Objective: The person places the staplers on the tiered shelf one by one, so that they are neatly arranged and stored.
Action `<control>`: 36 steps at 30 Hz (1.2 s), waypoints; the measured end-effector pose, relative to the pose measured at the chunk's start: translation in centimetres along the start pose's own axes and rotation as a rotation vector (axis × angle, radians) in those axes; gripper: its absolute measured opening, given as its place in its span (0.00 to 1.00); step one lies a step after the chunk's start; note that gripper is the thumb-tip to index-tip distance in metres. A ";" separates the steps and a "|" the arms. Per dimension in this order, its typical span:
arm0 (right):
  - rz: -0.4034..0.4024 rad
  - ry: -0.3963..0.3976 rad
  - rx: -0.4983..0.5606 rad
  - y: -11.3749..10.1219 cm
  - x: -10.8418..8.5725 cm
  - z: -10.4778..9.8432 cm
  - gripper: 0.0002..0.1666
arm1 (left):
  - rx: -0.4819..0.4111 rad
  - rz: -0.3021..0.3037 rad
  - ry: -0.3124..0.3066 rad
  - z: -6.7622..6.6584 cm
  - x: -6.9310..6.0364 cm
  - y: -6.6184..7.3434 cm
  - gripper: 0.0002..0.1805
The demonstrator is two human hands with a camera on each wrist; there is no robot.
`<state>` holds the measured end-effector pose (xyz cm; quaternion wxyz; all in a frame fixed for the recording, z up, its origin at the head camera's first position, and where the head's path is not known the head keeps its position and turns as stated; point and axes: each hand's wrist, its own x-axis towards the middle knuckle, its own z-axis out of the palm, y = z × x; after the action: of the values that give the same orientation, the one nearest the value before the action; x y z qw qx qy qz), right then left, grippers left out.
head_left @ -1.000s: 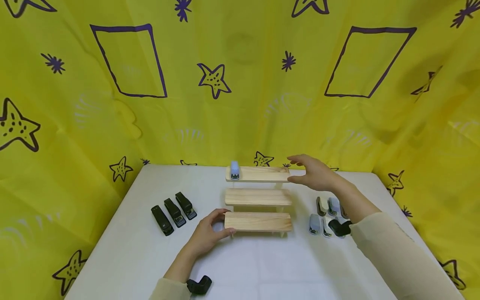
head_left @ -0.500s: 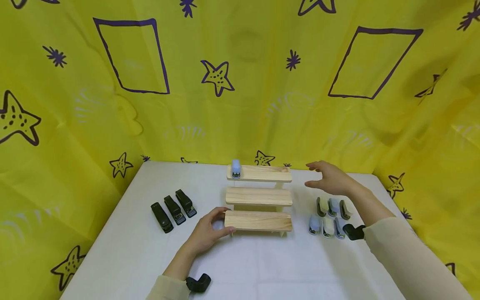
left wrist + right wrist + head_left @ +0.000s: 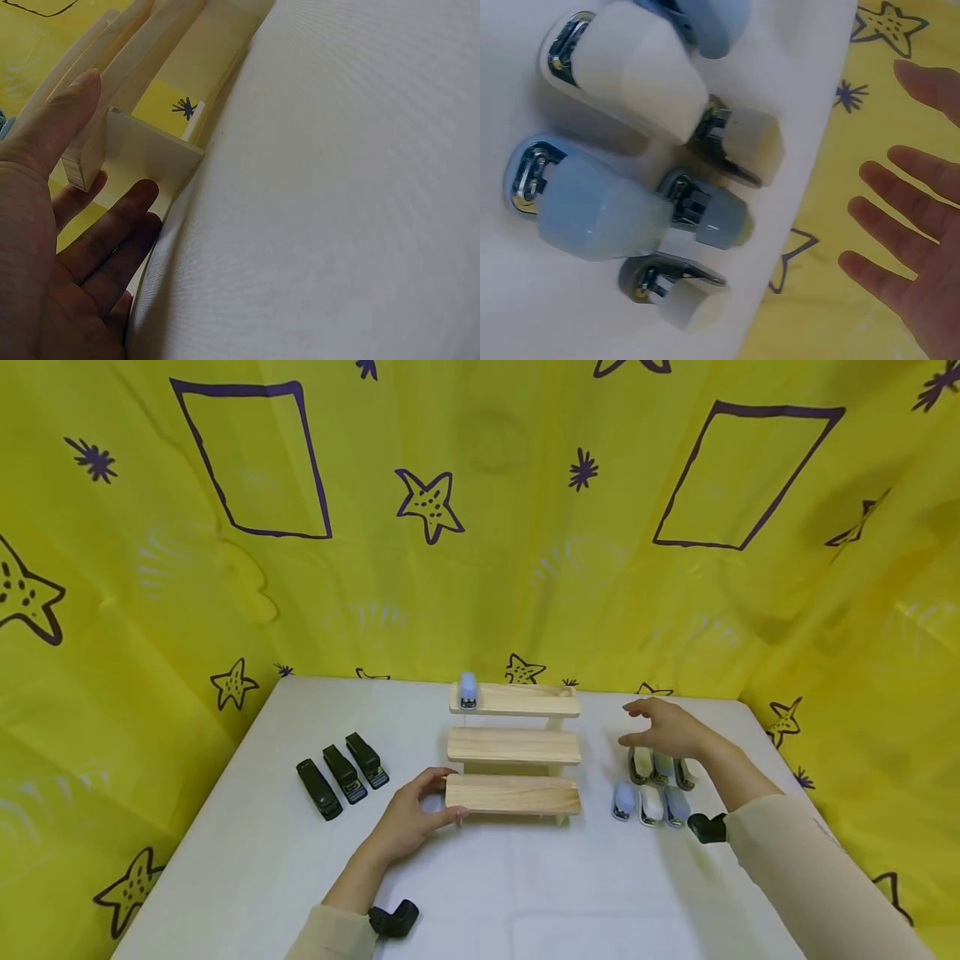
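Note:
A three-step wooden display stand [image 3: 513, 795] stands mid-table, and a light-blue mini stapler [image 3: 468, 691] sits at the left end of its top step. My left hand [image 3: 414, 817] grips the left end of the lowest step; in the left wrist view the thumb [image 3: 81, 101] lies against one side of the board [image 3: 84, 161] and a finger against the other. My right hand [image 3: 666, 730] hovers by the back row of small staplers, fingers apart and holding nothing. In the right wrist view these include a white stapler [image 3: 637, 71] and a light-blue stapler [image 3: 600, 214].
Several black staplers [image 3: 343, 773] lie in a slanted row to the left of the stand on the white table [image 3: 525, 893]. A yellow curtain [image 3: 495, 602] with star drawings hangs behind the table and along its sides.
My right hand has moved away from the stand's top step, rightward and down to the small staplers. The left hand has kept its hold on the lowest step.

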<state>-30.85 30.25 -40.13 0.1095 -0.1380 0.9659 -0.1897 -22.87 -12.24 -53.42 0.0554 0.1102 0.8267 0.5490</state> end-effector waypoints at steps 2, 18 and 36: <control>0.016 -0.015 -0.001 0.3 0.1 0.3 0.44 | 0.002 -0.001 0.002 0.0 0.0 0.0 0.32; 0.112 -0.130 0.039 2.8 -0.1 2.1 0.46 | 0.002 -0.005 0.002 0.0 0.2 0.1 0.33; 0.123 -0.174 0.018 4.0 -0.8 2.4 0.43 | 0.004 -0.003 0.006 0.0 0.0 0.2 0.32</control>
<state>-30.39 33.27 -43.77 0.2056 -0.0937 0.9577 -0.1784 -22.85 -12.21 -53.24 0.0532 0.1075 0.8282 0.5475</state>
